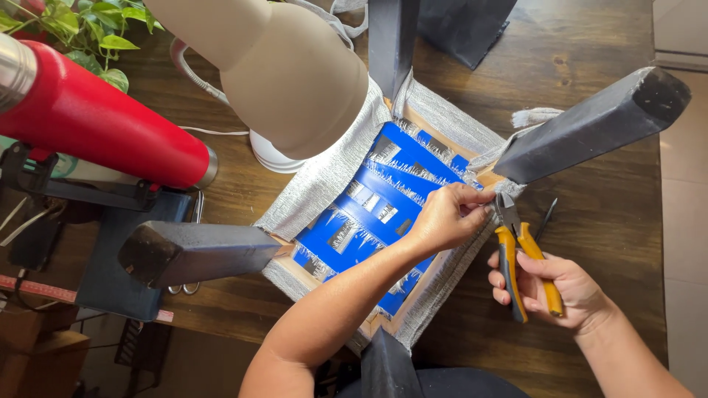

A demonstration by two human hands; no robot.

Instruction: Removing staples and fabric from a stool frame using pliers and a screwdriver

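Overhead, closest to the lens, a beige lamp shade [284,70] hangs over the work, with a red metal bottle [96,118] lying at upper left.

Left hand [442,217]: the fingertips [478,197] are pressed together in a pinch on the grey woven fabric [324,177] at the edge of the seat frame, just beside the plier nose. The forearm crosses the seat from below.

Right hand [549,287]: the fingers are curled round the yellow handles of a pair of pliers [516,250], thumb laid across the upper handle. The plier nose points up at the fabric edge and meets it right where the left hand pinches; whether the nose is closed on anything cannot be told.

Work piece: an upturned stool [383,214] rests seat-down on a dark wooden table [590,44]. Its underside shows blue webbing strips [376,206] with frayed silver ends, bordered by a wooden frame and the grey fabric folded over it. Four dark legs [590,125] stick up toward the camera.

Surroundings: a thin dark tool [546,218] lies on the table just right of the pliers. A green plant [88,33] stands at upper left.
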